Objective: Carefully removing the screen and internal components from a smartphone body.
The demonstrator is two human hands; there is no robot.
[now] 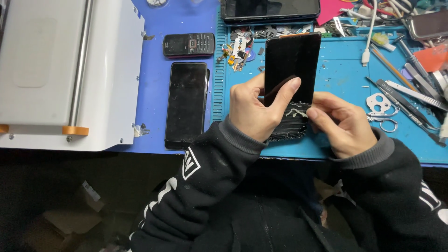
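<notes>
Hands meet over the blue mat [345,70] on the tabletop. Left hand [254,109] has its grip closed around a black screen panel [290,70], thumb across its face. Right hand [343,123] pinches the panel's cracked lower edge. A smartphone [186,105] lies just left.

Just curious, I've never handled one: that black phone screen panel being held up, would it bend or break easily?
The panel looks thin, flat and probably stiff. Whitish cracks or residue near its lower end suggest it is fragile. Both hands, left and right, pinch it, so it is likely light.
</notes>
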